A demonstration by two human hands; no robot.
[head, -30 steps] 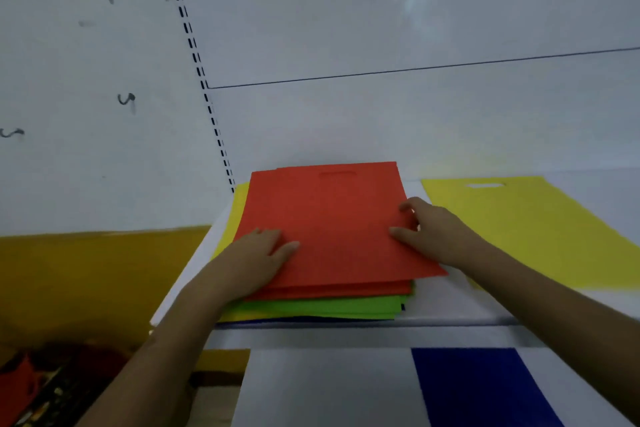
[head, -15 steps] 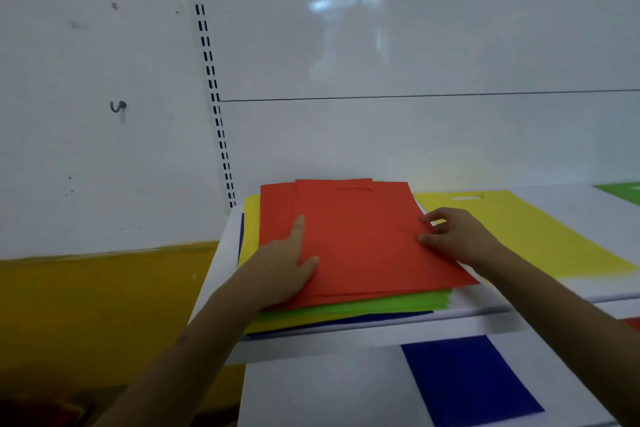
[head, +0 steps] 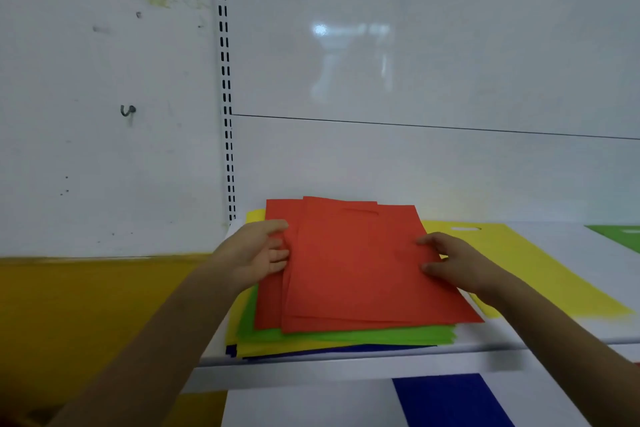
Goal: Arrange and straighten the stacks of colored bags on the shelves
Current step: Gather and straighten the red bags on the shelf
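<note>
A stack of flat bags lies at the left end of a white shelf. Several red bags lie fanned on top, above green bags, yellow ones and a blue one at the bottom. My left hand grips the left edge of the red bags, thumb on top and fingers curled under. My right hand holds their right edge, fingers bent onto the top sheet. A single yellow bag lies to the right of the stack.
A green bag shows at the far right of the same shelf. A blue bag lies on the lower shelf. A slotted upright runs up the white back panel. A yellow wall band sits at the left.
My left hand slid from flat on top of the red bags to their left edge and curled round it. My right hand stayed at the right edge. The camera view shifted.
</note>
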